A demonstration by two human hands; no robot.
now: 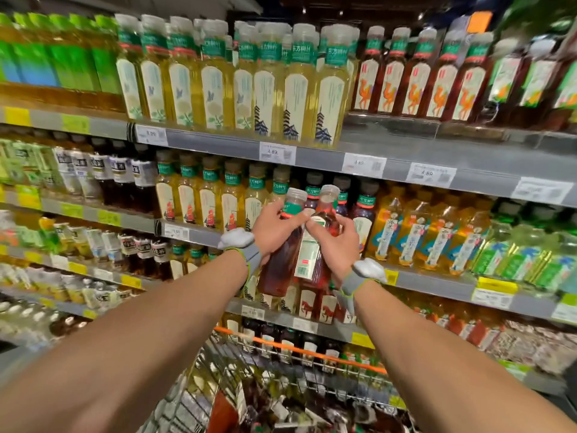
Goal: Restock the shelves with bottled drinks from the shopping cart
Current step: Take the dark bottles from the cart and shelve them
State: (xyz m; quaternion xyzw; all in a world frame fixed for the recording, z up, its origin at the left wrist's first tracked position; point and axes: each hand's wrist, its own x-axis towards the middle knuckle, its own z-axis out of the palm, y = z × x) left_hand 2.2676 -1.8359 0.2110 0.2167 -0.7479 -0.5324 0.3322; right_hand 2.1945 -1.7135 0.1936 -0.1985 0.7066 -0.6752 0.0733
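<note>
- Before the grey drinks shelves (pixel 321 158), two bottles are held up side by side above the shopping cart (pixel 312 352).
- A dark amber bottle (pixel 278 270) is gripped by the left hand (pixel 274 232). The grip is closed round its shoulder, with the fingers curled just below the clear cap.
- A redder bottle (pixel 313 257) is held by the right hand (pixel 335 242). The grip is wrapped round its upper body, and the white back label with its barcode is turned towards the camera.
- Both bottles are tilted slightly to the right and are pressed against each other, in front of the second shelf's row of green-collared bottles (pixel 232 195).
- A grey wristband carrying a white pod is worn on the left wrist (pixel 239 243) and on the right wrist (pixel 365 273).
- Pale yellow tea bottles (pixel 296 89) are lined up on the top shelf, with dark red bottles bearing camel labels (pixel 415 79) just to their right.
- White price tags (pixel 277 152) are clipped along the shelf edges.
- More bottles are seen lying in the wire cart, too blurred to be told apart.
</note>
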